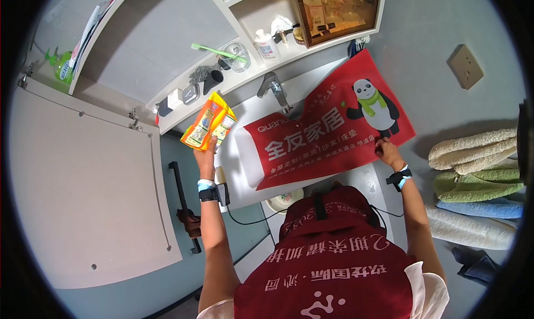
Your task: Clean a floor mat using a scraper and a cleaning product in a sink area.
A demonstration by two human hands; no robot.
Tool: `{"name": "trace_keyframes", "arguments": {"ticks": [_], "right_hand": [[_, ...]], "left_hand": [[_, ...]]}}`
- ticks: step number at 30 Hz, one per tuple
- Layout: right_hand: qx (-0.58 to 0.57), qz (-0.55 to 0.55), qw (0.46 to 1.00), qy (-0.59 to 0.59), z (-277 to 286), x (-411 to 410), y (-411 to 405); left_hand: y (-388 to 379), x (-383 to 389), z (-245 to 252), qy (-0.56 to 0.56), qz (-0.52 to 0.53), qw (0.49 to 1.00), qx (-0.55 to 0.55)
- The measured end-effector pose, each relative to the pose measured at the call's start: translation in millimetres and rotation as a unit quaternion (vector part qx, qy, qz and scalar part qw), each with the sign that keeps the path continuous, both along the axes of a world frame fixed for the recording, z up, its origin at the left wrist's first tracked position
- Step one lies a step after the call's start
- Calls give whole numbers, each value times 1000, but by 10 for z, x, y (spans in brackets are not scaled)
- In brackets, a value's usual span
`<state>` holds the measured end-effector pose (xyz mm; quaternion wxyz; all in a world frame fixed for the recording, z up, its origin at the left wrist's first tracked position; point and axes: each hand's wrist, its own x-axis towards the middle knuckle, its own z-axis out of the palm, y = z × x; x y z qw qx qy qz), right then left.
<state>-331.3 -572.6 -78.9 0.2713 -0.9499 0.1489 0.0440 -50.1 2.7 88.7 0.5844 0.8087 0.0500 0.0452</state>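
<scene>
In my left hand [206, 155] is a yellow and orange plastic packet [208, 123], held up over the left end of the white washbasin [227, 169]. My right hand [390, 154] pinches the near edge of a red non-woven bag [308, 139] with white writing and a printed panda. The bag is spread flat over most of the basin, so the bowl beneath is hidden. Just behind its far edge stands the chrome faucet [275, 91], whose spout reaches the bag's edge.
A mirror cabinet door [91, 185] hangs open at left. The shelf holds a glass [238, 56] with a green toothbrush [208, 51], a white bottle [266, 45] and small items. Towels [471, 185] hang at right near a wall socket [466, 66]. A patterned basin [288, 199] sits below the counter.
</scene>
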Motion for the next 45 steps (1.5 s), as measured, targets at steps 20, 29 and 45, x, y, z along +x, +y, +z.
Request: {"name": "trace_keyframes", "arguments": {"ticks": [20,29,45], "right_hand": [[-9,3,1000,-1,0,-12,33],[-18,-4,1000,-1,67,-10,48],[380,-260,872,168,-451,-596,228]], "left_hand": [[425,-941,-148,79,-44,996,-10],[-141,-1008,-128,116,-101,988,-29],[-1707,-802,-137,121,-292,946,-77]]}}
